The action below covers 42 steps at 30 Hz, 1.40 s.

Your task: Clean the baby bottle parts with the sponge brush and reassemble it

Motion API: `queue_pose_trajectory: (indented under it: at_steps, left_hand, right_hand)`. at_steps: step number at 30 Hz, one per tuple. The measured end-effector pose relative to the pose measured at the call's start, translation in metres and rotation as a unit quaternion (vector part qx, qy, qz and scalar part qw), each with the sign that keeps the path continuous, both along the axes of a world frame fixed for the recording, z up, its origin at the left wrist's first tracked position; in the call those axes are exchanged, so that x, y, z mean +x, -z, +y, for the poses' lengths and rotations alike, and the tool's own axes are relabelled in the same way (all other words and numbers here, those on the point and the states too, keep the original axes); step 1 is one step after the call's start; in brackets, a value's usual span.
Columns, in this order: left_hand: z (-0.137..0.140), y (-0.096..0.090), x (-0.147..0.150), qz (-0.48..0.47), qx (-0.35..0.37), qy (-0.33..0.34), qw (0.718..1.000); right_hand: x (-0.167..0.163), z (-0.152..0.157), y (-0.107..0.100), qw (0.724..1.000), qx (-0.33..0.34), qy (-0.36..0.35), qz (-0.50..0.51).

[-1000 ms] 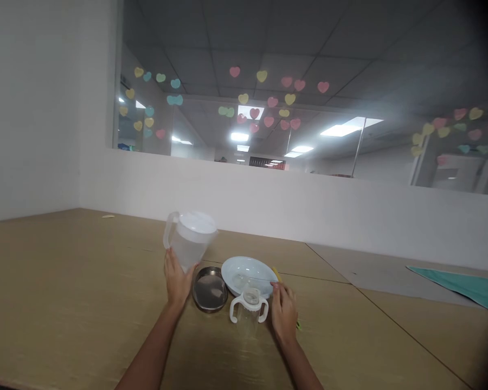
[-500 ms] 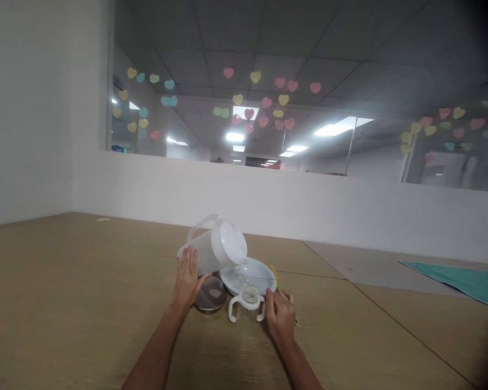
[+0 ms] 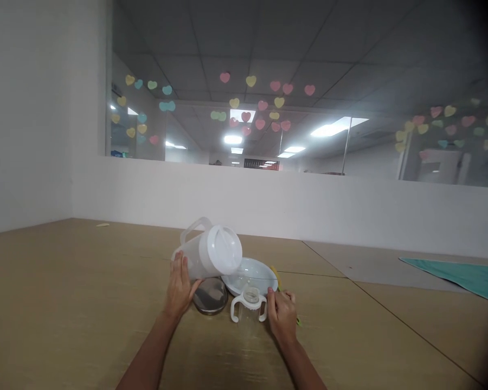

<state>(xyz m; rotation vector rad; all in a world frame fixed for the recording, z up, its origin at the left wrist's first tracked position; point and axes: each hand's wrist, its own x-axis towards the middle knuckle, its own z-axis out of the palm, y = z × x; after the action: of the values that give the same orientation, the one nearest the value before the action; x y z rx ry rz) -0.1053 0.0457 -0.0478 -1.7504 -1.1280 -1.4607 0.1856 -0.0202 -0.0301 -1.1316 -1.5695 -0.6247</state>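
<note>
My left hand [image 3: 179, 287] is wrapped round the side of a translucent white lidded pitcher [image 3: 193, 254]. The pitcher is tilted, its white lid facing right and toward me, its handle up at the back. Below its lid stands a clear baby bottle [image 3: 250, 317], upright and uncapped, with a white two-handled collar. My right hand [image 3: 282, 314] has curled fingers at the bottle's right handle. Behind the bottle lies a pale oval dish [image 3: 264, 276], partly hidden by the pitcher. A dark, shiny metal container [image 3: 210, 297] rests between my left hand and the bottle.
A thin yellow item [image 3: 275, 276] lies beside the dish; a yellow-green piece shows past my right hand. On the far right is a teal cloth [image 3: 455, 276]. A small pale scrap [image 3: 102, 225] lies far left. A white wall [image 3: 187, 187] with a window rises behind the table.
The pitcher and my left hand have moved slightly left, and the lid now faces me more. My right hand stays by the bottle's handle. The whole view has shifted a little.
</note>
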Motion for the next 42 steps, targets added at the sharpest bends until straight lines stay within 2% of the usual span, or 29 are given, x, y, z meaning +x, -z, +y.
queue_pose_trajectory:
  at_steps: [3,7,12,15,20,24,27,33,38,40,42]
  left_hand:
    - [0.003,0.003,0.003,-0.080,-0.013,-0.016,0.997]
    - [0.005,0.008,0.000,-0.207,-0.058,-0.051,0.975]
    - [0.007,0.012,-0.006,-0.262,-0.089,-0.076,0.958]
    - [0.009,0.013,-0.007,-0.272,-0.100,-0.069,0.955]
    - [0.008,0.014,-0.003,-0.283,-0.124,-0.064,0.949]
    - [0.008,0.015,0.000,-0.276,-0.133,-0.057,0.950]
    - [0.012,0.017,0.002,-0.268,-0.136,-0.056,0.952]
    - [0.014,0.015,0.001,-0.251,-0.145,-0.078,0.954]
    - [-0.002,0.000,0.008,-0.241,-0.112,-0.117,0.957]
    - [-0.011,-0.011,0.018,-0.206,-0.079,-0.096,0.971]
    - [-0.019,-0.024,0.033,-0.129,-0.056,-0.019,0.990]
  right_hand:
    - [0.004,0.003,0.003,0.999,-0.019,0.029,0.030]
    - [0.006,0.005,0.003,0.995,-0.046,0.071,0.043]
    - [0.010,0.007,0.003,0.983,-0.092,0.141,0.074]
    - [0.012,0.006,0.002,0.966,-0.127,0.200,0.102]
    - [0.010,0.001,0.001,0.909,-0.274,0.298,0.095]
    - [0.012,0.004,0.002,0.897,-0.360,0.250,0.058]
    - [0.017,0.009,0.005,0.895,-0.390,0.213,0.036]
    - [0.024,0.016,0.007,0.908,-0.366,0.204,0.007]
    - [0.023,0.016,0.006,0.903,-0.375,0.209,0.024]
    - [0.022,0.016,0.005,0.903,-0.373,0.209,0.038]
    - [0.022,0.016,0.004,0.902,-0.374,0.207,0.058]
